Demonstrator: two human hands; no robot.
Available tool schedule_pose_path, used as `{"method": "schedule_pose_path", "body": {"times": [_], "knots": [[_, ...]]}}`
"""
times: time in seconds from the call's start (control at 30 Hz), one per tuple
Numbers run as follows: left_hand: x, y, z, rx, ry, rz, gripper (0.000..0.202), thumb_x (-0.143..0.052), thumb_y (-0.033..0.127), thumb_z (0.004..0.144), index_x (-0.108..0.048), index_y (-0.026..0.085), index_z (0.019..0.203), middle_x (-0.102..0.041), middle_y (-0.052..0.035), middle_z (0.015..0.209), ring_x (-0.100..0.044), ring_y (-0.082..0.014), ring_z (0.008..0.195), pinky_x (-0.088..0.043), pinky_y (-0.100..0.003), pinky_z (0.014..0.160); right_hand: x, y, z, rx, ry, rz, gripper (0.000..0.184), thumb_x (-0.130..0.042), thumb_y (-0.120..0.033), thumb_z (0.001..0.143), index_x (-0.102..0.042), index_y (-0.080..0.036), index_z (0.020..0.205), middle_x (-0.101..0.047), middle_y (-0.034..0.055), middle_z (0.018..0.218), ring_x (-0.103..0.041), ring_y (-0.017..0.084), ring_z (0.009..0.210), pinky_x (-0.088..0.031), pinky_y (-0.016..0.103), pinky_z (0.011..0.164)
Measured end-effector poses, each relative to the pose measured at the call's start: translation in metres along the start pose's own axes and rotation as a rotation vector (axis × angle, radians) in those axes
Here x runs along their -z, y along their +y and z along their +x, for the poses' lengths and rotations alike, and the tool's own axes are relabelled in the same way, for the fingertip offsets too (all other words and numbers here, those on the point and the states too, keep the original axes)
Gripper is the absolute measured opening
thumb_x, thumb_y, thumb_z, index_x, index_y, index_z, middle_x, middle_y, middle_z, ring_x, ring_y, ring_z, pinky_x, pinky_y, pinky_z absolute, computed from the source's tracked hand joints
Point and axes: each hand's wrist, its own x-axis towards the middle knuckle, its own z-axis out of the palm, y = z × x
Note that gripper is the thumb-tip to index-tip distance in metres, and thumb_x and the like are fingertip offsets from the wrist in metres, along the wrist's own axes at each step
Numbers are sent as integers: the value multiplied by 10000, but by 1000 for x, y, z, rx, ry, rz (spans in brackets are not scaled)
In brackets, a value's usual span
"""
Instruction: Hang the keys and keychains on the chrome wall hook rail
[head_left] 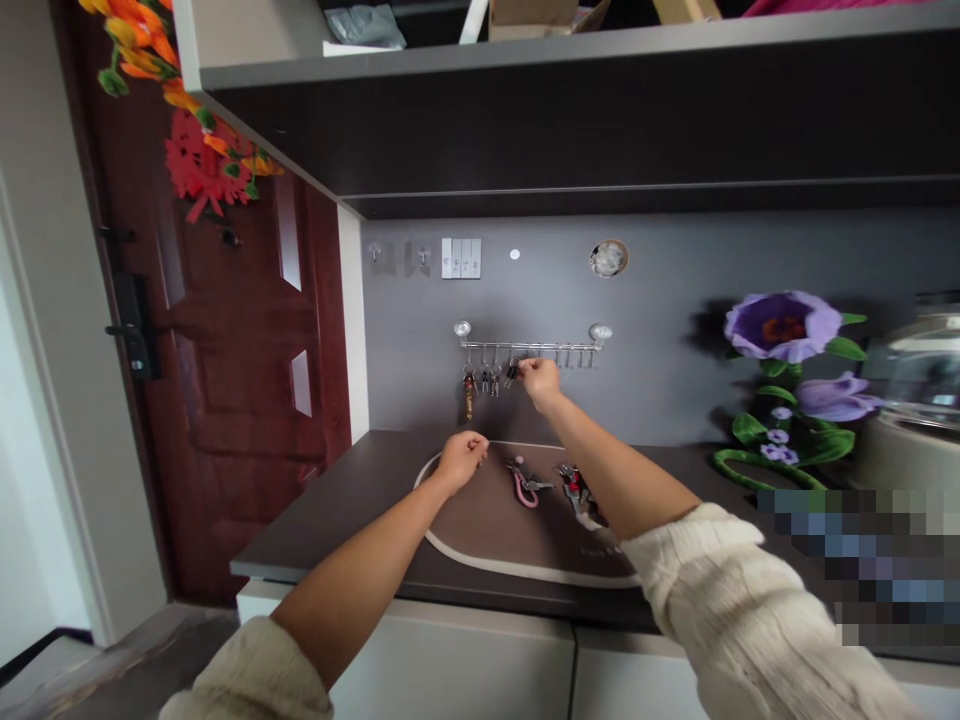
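Observation:
At the metal hook rail on the grey wall, my right hand is closed in a pinch on a small bunch of keys, just under a hook. Whether the ring sits on the hook I cannot tell. Other keys and a key with a brown tag hang to its left. My left hand is curled closed above the left part of the brown mat, and nothing shows in its fingers. Keys with a pink loop lie on the mat. Beside them is another red and silver key bunch, partly hidden by my right forearm.
A dark shelf overhangs the counter. At the right stand purple fabric flowers and a glass-topped appliance. A red-brown door is on the left. Several white switches sit above the rail.

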Motion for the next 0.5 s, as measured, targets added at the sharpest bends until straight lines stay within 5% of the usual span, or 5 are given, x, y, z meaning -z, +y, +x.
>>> {"method": "schedule_pose_path", "body": {"times": [0.5], "knots": [[-1, -3, 3, -11, 7, -9, 124, -472, 212, 714, -564, 129, 698, -539, 3, 569, -462, -63, 483, -360, -172, 465, -23, 26, 21, -47, 110, -85, 137, -487, -166, 695, -614, -114, 696, -617, 39, 598, -588, 103, 574, -469, 205, 605]]}}
